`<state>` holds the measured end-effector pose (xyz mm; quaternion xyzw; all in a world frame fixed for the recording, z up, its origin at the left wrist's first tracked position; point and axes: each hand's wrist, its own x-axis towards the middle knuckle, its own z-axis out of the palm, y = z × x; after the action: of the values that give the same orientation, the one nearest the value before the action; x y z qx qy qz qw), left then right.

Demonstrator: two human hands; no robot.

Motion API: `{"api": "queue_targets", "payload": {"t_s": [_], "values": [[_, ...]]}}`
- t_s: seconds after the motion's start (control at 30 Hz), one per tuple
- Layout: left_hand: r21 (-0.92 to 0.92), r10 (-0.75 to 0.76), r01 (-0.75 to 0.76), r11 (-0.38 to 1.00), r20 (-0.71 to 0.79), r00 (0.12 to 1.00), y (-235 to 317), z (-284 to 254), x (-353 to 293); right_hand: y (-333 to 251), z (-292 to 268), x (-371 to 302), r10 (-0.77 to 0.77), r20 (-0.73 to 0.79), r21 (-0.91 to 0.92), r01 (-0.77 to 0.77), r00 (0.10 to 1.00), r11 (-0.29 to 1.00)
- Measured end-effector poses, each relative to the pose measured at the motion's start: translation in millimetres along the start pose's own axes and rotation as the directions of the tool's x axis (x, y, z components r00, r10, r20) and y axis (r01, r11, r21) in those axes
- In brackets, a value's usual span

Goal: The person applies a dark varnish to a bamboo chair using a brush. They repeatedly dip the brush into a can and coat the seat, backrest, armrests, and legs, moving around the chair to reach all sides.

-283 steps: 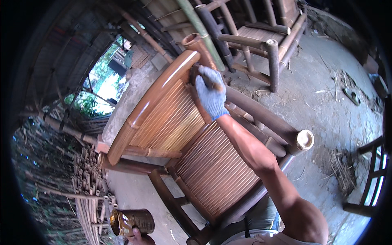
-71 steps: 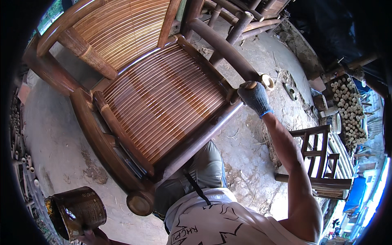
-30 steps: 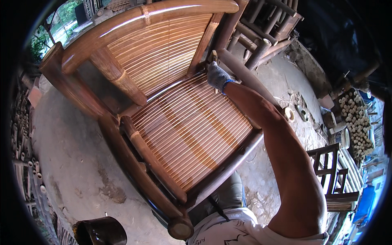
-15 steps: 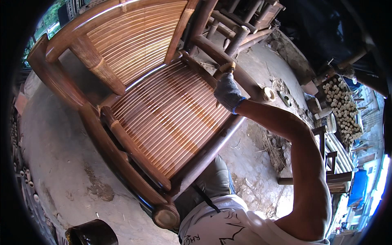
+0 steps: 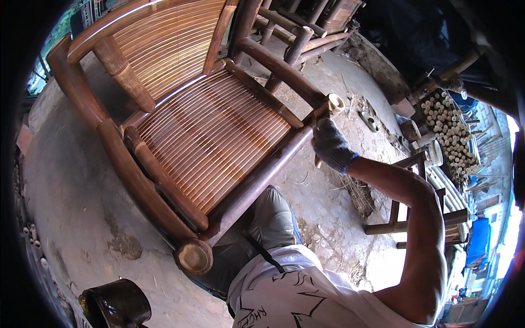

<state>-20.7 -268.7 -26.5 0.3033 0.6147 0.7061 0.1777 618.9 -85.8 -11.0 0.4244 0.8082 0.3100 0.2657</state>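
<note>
Can: a dark round metal can (image 5: 116,303) sits at the lower edge, right by the person's left side. The left hand itself is hidden below the picture, so whether it grips the can I cannot tell.
Person: white printed shirt (image 5: 298,292) and a grey-trousered knee (image 5: 262,224) tucked in against the chair's front rail, probably to stay close to the work.
Chair: the big brown bamboo armchair with a slatted seat (image 5: 210,139) stands on the bare concrete floor (image 5: 71,191), seat glossy and darker in the middle, looks wet with finish.
Near arm: the thick left armrest pole ends in a cut round face (image 5: 194,256) just beside the knee.
Right hand: gloved in grey with a blue cuff (image 5: 330,146), fingers curled shut around something thin at the tip of the far armrest pole (image 5: 333,103). Likely a brush handle, but the tool is too hidden to name.
Why there: the arm reaches across the seat corner, so the open pole end gets attention from above.
Room: open floor to the left of the chair; to the right, a small bamboo stool frame (image 5: 415,218) stands near the elbow and tightens the swing.
Far: more bamboo frames (image 5: 306,27) behind the backrest, a stack of pale cut bamboo ends (image 5: 448,128) well apart at right.
</note>
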Motion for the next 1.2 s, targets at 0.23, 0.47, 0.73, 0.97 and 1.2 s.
{"api": "queue_targets", "payload": {"t_s": [0.23, 0.47, 0.73, 0.97, 1.2], "values": [[0.024, 0.008, -0.007, 1.000, -0.034, 0.999, 5, -26, -19, -11, -55, -22, 0.560, 0.108, 0.685, -0.470, 0.822, 0.557], [0.025, 0.001, 0.000, 1.000, -0.045, 0.999, 3, -39, -33, -26, 34, 28, 0.514, -0.090, 0.658, -0.336, 0.853, 0.674], [0.063, -0.026, 0.030, 0.998, -0.055, 0.998, 6, -44, -47, 33, 61, 157, 0.529, 0.270, 0.481, -0.589, 0.804, 0.649], [0.101, -0.022, 0.031, 0.994, -0.091, 0.996, 8, -57, -63, 33, 19, 114, 0.408, 0.015, 0.707, -0.299, 0.913, 0.641], [0.085, -0.026, 0.032, 0.996, -0.075, 0.997, 7, -64, -77, 26, 19, 55, 0.205, 0.068, 0.869, -0.159, 0.976, 0.468]]}}
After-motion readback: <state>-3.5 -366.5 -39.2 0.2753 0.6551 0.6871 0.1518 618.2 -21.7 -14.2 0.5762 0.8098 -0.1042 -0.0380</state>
